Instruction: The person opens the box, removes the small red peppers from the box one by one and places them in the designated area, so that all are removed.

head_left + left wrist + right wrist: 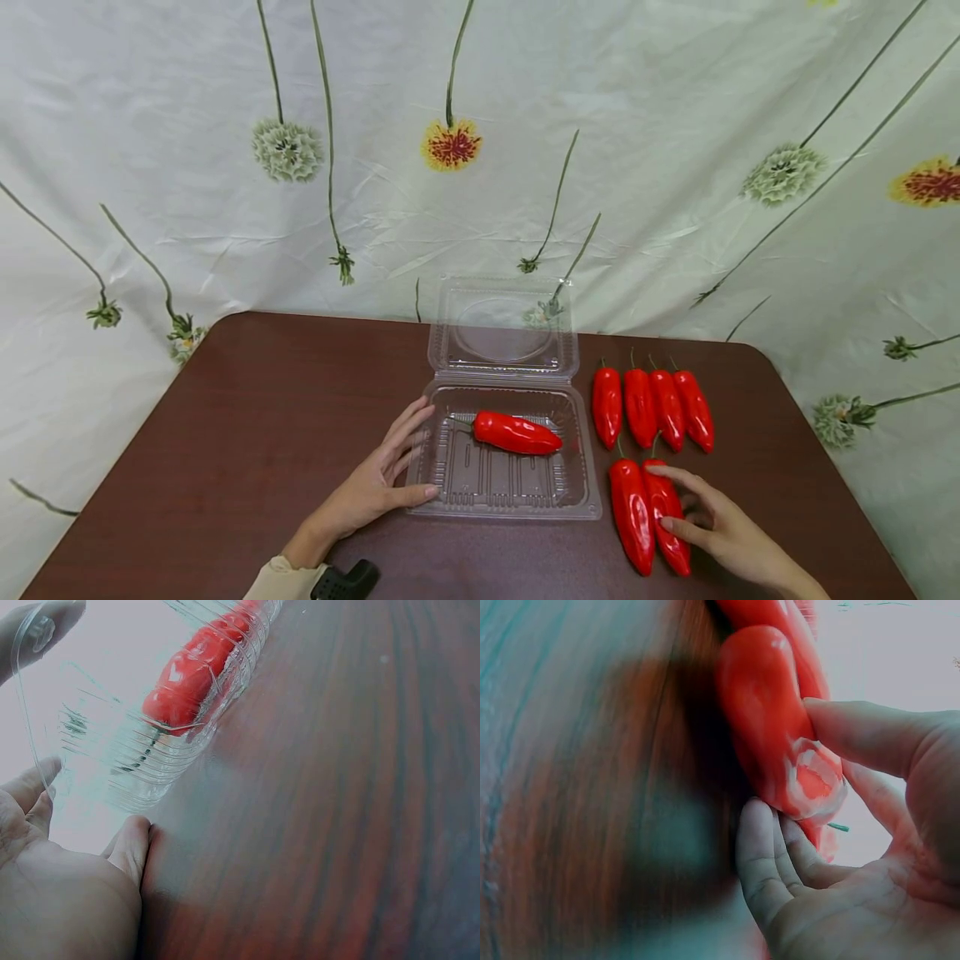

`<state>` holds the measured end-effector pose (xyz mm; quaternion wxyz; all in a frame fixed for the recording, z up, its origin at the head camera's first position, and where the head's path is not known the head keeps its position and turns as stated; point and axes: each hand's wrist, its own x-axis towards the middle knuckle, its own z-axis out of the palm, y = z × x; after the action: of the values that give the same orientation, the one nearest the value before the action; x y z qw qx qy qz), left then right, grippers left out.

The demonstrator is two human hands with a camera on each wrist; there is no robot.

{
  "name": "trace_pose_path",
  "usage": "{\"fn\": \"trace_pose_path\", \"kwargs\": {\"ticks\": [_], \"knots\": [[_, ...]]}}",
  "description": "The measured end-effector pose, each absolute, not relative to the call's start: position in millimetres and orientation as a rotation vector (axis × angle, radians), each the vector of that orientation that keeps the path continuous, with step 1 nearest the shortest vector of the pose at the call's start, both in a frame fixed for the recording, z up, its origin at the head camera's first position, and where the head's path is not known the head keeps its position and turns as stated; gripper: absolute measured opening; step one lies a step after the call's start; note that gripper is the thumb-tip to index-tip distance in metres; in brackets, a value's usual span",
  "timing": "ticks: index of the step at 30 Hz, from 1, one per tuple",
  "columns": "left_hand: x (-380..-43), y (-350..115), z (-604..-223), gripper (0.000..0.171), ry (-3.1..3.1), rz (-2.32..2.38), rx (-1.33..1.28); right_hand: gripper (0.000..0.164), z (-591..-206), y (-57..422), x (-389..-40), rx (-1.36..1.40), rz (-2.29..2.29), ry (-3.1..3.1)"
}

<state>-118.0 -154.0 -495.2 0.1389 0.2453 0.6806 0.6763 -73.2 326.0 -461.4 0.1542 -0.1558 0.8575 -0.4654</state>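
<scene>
A clear plastic clamshell box [504, 510] lies on the table with its lid [504, 333] raised at the back. Inside its tray, one red chili pepper [517, 433] lies crosswise, stem to the left. My left hand [375, 483] rests against the box's left side, fingers spread and thumb at the front corner. Right of the box, my right hand [716, 521] holds a red chili pepper [664, 500] between thumb and fingers. That pepper still lies beside another chili pepper [632, 517]. In the right wrist view the thumb touches the held pepper [761, 712], with fingertips at its other side.
Several more red chili peppers [639, 408] lie in a row behind the held one, right of the box, stems pointing away. The dark brown wooden table [262, 417] ends at a white floral cloth [375, 192] hanging behind it.
</scene>
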Motion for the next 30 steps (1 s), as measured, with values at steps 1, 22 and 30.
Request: {"fn": "trace_pose_path", "kwargs": {"ticks": [1, 22, 30], "knots": [[-117.8, -153.9, -495.2, 0.093, 1.969, 1.953, 0.708, 0.063, -461.6, 325.6, -72.6, -0.455, -1.335, 2.475], [-118.6, -154.1, -496.2, 0.094, 1.953, 1.965, 0.721, 0.06, -463.0, 328.3, -66.9, -0.524, -1.278, 2.642], [-118.5, -154.3, -495.9, 0.093, 1.947, 1.975, 0.76, 0.061, -461.8, 329.3, -68.1, -0.498, -1.255, 2.627]]}}
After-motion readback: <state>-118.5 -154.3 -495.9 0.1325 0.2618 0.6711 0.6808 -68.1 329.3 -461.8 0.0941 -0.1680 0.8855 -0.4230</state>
